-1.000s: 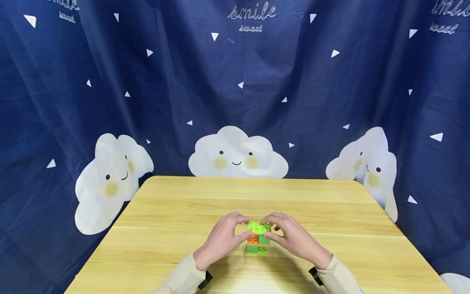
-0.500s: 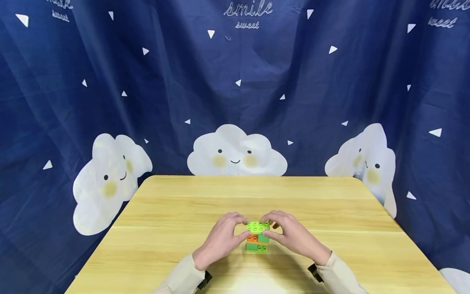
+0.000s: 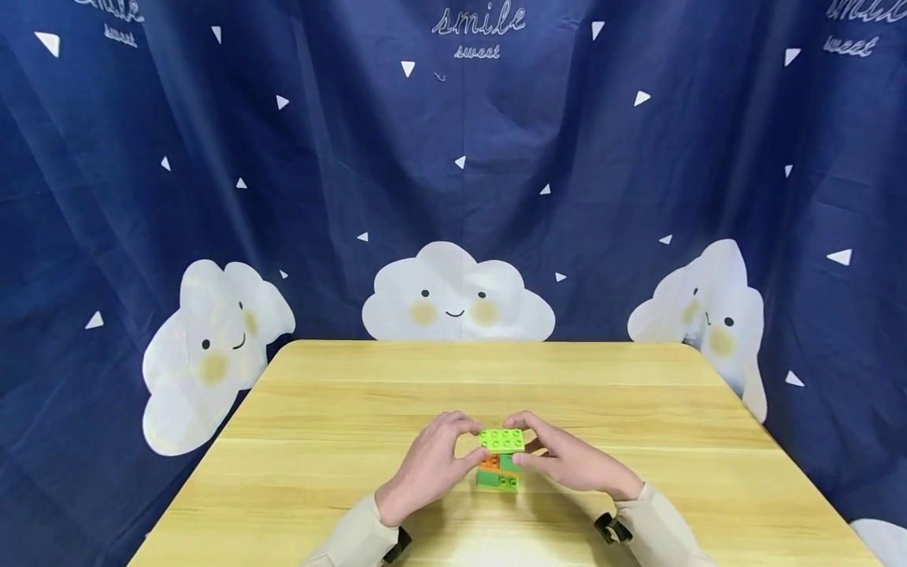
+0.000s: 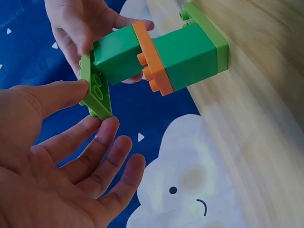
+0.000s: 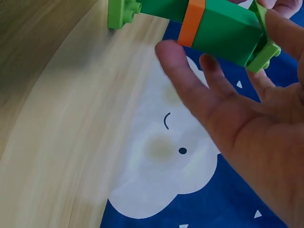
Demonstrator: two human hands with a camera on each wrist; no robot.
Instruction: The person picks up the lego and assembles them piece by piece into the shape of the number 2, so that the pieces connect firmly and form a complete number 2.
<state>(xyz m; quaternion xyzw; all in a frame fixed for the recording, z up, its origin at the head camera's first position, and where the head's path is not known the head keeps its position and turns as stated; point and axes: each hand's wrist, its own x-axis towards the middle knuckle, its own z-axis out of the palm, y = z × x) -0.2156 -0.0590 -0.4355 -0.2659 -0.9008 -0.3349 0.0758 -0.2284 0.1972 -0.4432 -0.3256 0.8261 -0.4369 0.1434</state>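
Note:
A light green toy brick plate (image 3: 501, 440) tops a small brick tower. My left hand (image 3: 428, 465) pinches its left end between thumb and forefinger, the other fingers spread below. At its right end, my right hand (image 3: 577, 461) pinches with thumb and forefinger, the lower fingers reaching beside the tower. Under the plate come a dark green block (image 4: 116, 52), an orange plate (image 4: 152, 57), another dark green block (image 4: 185, 54) and a light green base plate (image 4: 221, 54). In the left wrist view, the top plate overhangs the upper block; whether it is fully pressed on cannot be told.
The tower stands on a pale wooden table (image 3: 354, 409). Behind the table hangs a dark blue curtain (image 3: 496, 205) with white triangles and smiling clouds (image 3: 457, 295). Black wrist straps (image 3: 612, 528) show at both sleeves.
My right hand has shifted slightly right and its wrist has turned a little. My left hand keeps its grip on the light green plate. The tower is in nearly the same place.

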